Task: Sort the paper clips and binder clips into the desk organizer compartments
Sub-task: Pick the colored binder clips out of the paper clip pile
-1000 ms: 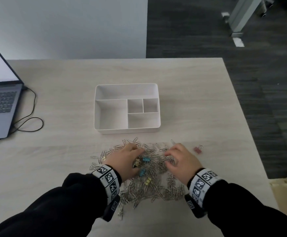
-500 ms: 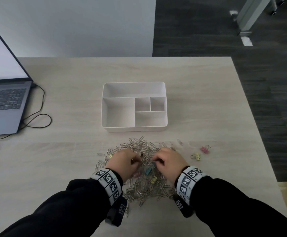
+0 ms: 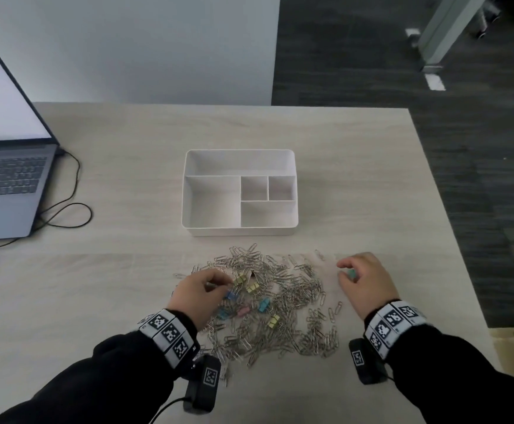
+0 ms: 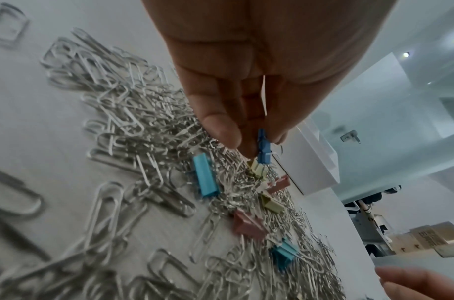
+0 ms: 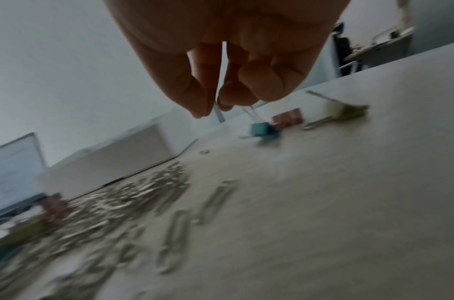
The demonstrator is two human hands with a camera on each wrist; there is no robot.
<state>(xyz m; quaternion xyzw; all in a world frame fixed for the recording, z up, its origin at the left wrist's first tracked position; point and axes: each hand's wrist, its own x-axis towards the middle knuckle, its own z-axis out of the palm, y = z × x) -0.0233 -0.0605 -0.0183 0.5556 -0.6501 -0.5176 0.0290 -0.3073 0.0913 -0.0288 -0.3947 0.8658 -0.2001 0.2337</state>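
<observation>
A white desk organizer [image 3: 240, 231] with several empty compartments stands at mid-table. In front of it lies a heap of silver paper clips [image 3: 295, 301] mixed with yellow [image 3: 251, 287], pink [image 3: 243, 311] and light blue binder clips [image 3: 263, 306]. My left hand [image 3: 226, 287] is over the heap's left side and pinches a dark blue binder clip [image 4: 263, 150] between thumb and fingers. To the right of the heap, my right hand [image 3: 346, 270] pinches the wire handle of a teal binder clip [image 5: 262, 130]. Beside it lie a pink clip [image 5: 287, 119] and a yellow clip [image 5: 336, 110].
An open laptop [image 3: 5, 185] sits at the left, and its black cable [image 3: 66, 215] loops across the table. The table's right edge [image 3: 463, 255] is close to my right hand. A cardboard box [image 3: 512, 341] stands on the floor beyond it.
My right hand has left the heap and moved right with the teal clip, to beside the pink and yellow clips. My left hand stayed in the heap and now pinches the blue clip.
</observation>
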